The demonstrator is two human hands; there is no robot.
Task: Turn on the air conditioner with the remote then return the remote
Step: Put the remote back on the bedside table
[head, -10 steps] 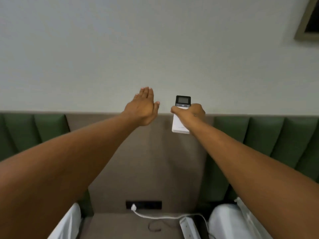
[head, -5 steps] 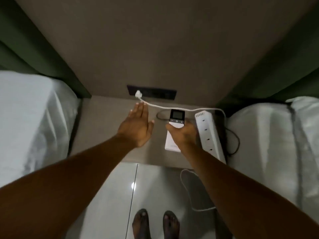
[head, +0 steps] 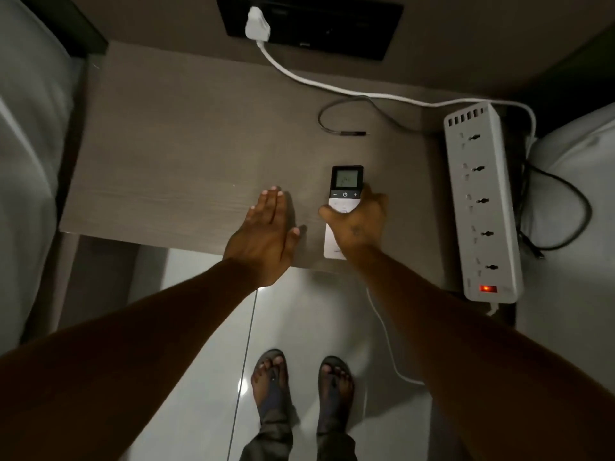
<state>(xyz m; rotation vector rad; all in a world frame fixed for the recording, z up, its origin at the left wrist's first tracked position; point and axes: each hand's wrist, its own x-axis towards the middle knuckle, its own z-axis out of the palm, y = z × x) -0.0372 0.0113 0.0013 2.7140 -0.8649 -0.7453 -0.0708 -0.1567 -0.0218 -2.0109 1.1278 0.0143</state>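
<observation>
The white remote point(head: 346, 188) has a dark top with a lit display and a power button. My right hand point(head: 361, 224) is closed around its lower half, thumb across the front, holding it low over the brown bedside table point(head: 186, 154) near the front edge. Whether the remote touches the tabletop I cannot tell. My left hand point(head: 266, 234) hovers flat, palm down, fingers together, just left of the remote and holds nothing. The air conditioner is out of view.
A white power strip point(head: 482, 207) with a red lit switch lies along the table's right side. Its white cable point(head: 332, 84) runs to a plug point(head: 257, 24) in a black wall socket. A thin dark cable point(head: 336, 121) lies behind the remote. White bedding flanks both sides; my feet stand on pale floor tiles.
My view has dropped from the wall to the bedside table. Both hands came down with it, and the remote in my right hand is now low over the tabletop.
</observation>
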